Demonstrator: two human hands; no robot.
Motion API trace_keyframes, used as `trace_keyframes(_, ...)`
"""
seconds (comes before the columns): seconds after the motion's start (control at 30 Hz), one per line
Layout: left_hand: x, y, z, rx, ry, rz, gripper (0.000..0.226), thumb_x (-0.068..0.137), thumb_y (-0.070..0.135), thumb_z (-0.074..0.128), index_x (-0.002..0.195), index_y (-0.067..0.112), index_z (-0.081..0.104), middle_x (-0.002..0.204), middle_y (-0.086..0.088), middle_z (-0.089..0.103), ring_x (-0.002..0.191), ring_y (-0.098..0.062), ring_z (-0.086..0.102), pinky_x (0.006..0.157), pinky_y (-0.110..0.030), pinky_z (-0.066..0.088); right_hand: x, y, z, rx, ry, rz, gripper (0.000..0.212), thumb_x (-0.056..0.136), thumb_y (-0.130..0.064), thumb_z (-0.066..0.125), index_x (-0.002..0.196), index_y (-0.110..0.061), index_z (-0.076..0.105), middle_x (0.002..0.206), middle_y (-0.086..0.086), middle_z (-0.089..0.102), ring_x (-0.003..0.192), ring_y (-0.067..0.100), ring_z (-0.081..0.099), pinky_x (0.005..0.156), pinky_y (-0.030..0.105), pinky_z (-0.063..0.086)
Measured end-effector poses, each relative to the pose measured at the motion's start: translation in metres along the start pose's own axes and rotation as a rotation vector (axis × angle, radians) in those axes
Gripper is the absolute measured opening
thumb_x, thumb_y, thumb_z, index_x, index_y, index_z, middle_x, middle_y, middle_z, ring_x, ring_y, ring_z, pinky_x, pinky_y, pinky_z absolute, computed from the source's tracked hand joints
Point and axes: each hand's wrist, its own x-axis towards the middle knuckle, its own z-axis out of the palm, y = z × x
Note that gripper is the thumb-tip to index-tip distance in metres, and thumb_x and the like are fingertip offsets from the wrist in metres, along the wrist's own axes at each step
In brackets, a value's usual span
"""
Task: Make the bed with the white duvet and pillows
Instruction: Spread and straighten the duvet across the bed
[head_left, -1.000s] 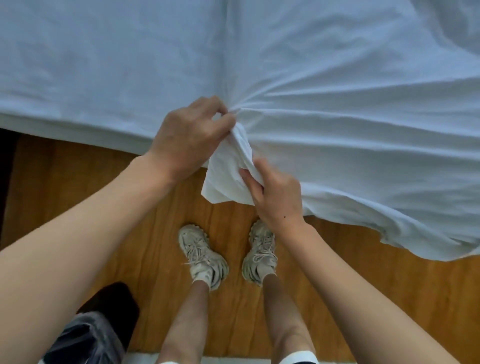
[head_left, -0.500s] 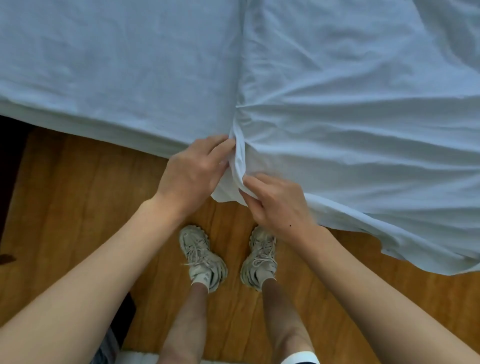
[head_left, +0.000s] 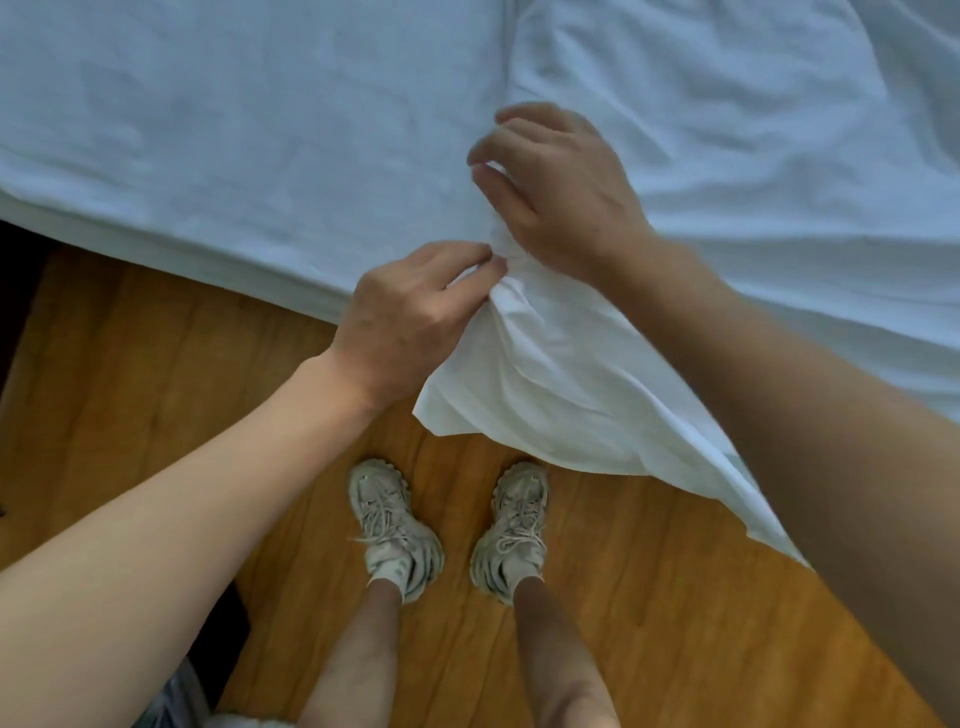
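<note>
The duvet (head_left: 701, 156) is lying rumpled across the bed (head_left: 208, 130), its corner hanging over the floor (head_left: 130, 364); both hands, left hand (head_left: 410, 317) and right hand (head_left: 556, 187), are pinching its edge. Spreading seems unfinished; no pillows are showing.

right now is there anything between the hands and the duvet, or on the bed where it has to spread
Nothing visible. The left hand and right hand both already grip the duvet at its edge, and the sheet-covered mattress beside it shows only bare fabric.
</note>
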Motion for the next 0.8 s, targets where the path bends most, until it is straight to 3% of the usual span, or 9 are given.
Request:
trace_keyframes(0.1,-0.001,0.011,0.0,-0.068,0.068,-0.045,0.014,0.087,0.001,0.068,0.101,0.0,0.073,0.1,-0.012,0.072,0.092,-0.025,0.07,0.073,-0.03,0.057,0.018,0.011,0.007,-0.115,-0.296,-0.145,0.042,0.1,-0.037,0.027,0.075,-0.015,0.052,0.083,0.008,0.067,0.101,0.026,0.059,0.108,0.036,0.027)
trace_keyframes(0.2,0.003,0.012,-0.003,-0.098,0.095,-0.037,0.013,0.088,0.0,0.068,0.099,-0.001,0.073,0.1,-0.012,0.073,0.091,-0.025,0.071,0.073,-0.031,0.058,0.011,0.024,0.004,-0.134,-0.122,-0.199,0.045,0.102,-0.034,0.029,0.069,-0.012,0.049,0.068,0.009,0.057,0.071,0.032,0.053,0.086,0.037,0.04)
trace_keyframes(0.3,0.01,0.016,-0.006,-0.107,0.102,-0.006,0.009,0.087,0.0,0.068,0.094,-0.002,0.073,0.096,-0.012,0.073,0.085,-0.026,0.071,0.069,-0.032,0.057,0.0,0.035,0.005,-0.137,0.126,-0.161,0.04,0.101,-0.026,0.038,0.071,-0.007,0.056,0.072,0.012,0.055,0.062,0.031,0.049,0.066,0.037,0.039)
trace_keyframes(0.43,0.02,0.015,-0.014,-0.136,0.101,0.069,0.008,0.088,-0.002,0.066,0.092,-0.004,0.073,0.094,-0.014,0.071,0.083,-0.03,0.068,0.066,-0.035,0.056,0.004,0.04,-0.002,-0.187,0.242,-0.181,0.036,0.099,-0.022,0.04,0.064,-0.014,0.044,0.057,0.007,0.05,0.051,0.028,0.042,0.062,0.034,0.035)
trace_keyframes(0.53,0.038,0.019,-0.015,-0.232,0.032,0.135,0.01,0.091,-0.005,0.06,0.088,-0.003,0.07,0.091,-0.013,0.068,0.086,-0.032,0.065,0.064,-0.038,0.054,0.008,0.043,-0.01,-0.127,0.273,-0.124,0.035,0.099,-0.02,0.038,0.064,-0.02,0.033,0.049,-0.001,0.033,0.045,0.021,0.028,0.061,0.033,0.035)
trace_keyframes(0.67,0.065,0.017,-0.008,-0.197,-0.031,0.23,0.027,0.099,0.012,0.05,0.075,0.003,0.057,0.077,-0.012,0.058,0.073,-0.031,0.055,0.062,-0.037,0.043,0.01,0.043,-0.02,-0.101,0.253,-0.066,0.041,0.1,-0.022,0.037,0.06,-0.019,0.032,0.049,-0.006,0.025,0.043,0.019,0.024,0.064,0.029,0.027)
trace_keyframes(0.8,0.071,0.025,-0.005,-0.247,0.063,0.112,0.04,0.1,0.022,0.047,0.064,0.006,0.047,0.06,-0.011,0.044,0.059,-0.023,0.036,0.056,-0.034,0.029,0.017,0.035,-0.029,-0.088,0.201,-0.106,0.042,0.1,-0.025,0.036,0.059,-0.019,0.032,0.048,-0.005,0.026,0.041,0.023,0.025,0.063,0.029,0.027)
